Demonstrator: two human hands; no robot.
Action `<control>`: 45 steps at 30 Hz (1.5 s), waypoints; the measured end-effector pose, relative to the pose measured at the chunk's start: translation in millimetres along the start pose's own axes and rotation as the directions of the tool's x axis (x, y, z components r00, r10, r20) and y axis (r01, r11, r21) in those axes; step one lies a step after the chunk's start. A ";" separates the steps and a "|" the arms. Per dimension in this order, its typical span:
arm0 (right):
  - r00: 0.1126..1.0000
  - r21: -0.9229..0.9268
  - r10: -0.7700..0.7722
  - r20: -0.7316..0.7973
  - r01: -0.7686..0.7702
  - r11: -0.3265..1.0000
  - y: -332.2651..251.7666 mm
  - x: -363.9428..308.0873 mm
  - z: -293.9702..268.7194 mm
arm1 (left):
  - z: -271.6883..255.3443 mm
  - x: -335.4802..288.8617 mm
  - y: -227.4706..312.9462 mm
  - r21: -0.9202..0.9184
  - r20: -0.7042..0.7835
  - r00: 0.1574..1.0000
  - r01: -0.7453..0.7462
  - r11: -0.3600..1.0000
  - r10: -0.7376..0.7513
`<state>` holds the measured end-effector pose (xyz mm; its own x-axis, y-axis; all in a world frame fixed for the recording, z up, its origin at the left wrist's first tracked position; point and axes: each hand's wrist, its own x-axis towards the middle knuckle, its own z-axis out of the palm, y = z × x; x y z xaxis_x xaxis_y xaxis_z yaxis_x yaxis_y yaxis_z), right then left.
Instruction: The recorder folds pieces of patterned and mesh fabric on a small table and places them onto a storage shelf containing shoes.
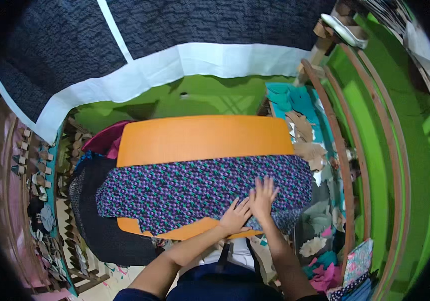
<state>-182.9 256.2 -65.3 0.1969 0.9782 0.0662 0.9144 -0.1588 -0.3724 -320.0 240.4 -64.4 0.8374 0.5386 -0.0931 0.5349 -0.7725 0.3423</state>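
Observation:
A dark fabric piece (pixel 185 188) with a small purple, white and green floral print lies spread along the orange tabletop (pixel 207 138). It hangs past the table at both ends, and its near edge is uneven. My left hand (pixel 235 217) rests palm down on the cloth's near part, fingers stretched toward the right. Just beside it, my right hand (pixel 262 198) presses flat on the cloth, its fingers spread and pointing away from me. The two hands touch or nearly touch. Neither holds anything.
Black cloth (pixel 109 226) bulges at the table's left end, with magenta fabric (pixel 105 138) behind. Fabric scraps (pixel 307 150) are heaped to the right, beside wooden rails (pixel 332 165) along a green wall. Shelves of small items (pixel 44 190) stand left. A dark curtain (pixel 215 25) hangs behind.

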 end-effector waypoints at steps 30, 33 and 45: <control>0.963 0.897 -0.037 0.266 -0.234 0.375 131.2 -32.2 -112.0 | 25.5 145.5 176.9 -0.836 -0.417 0.332 0.225 0.501 -0.846; 0.991 0.956 -0.082 0.107 -0.080 0.282 103.6 -43.8 -125.5 | 11.4 118.6 152.6 -0.853 -0.408 0.269 0.227 0.469 -0.872; 0.592 0.697 0.399 0.700 -0.441 -0.566 146.2 -9.1 -85.8 | -6.8 91.2 156.7 -0.872 -0.421 0.306 0.123 0.474 -0.854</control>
<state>-20.7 212.5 -40.9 0.2343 0.6097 -0.7572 -0.8506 -0.2485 -0.4633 -160.6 170.8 -12.8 -0.2480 0.9660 0.0727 0.2582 -0.0065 0.9661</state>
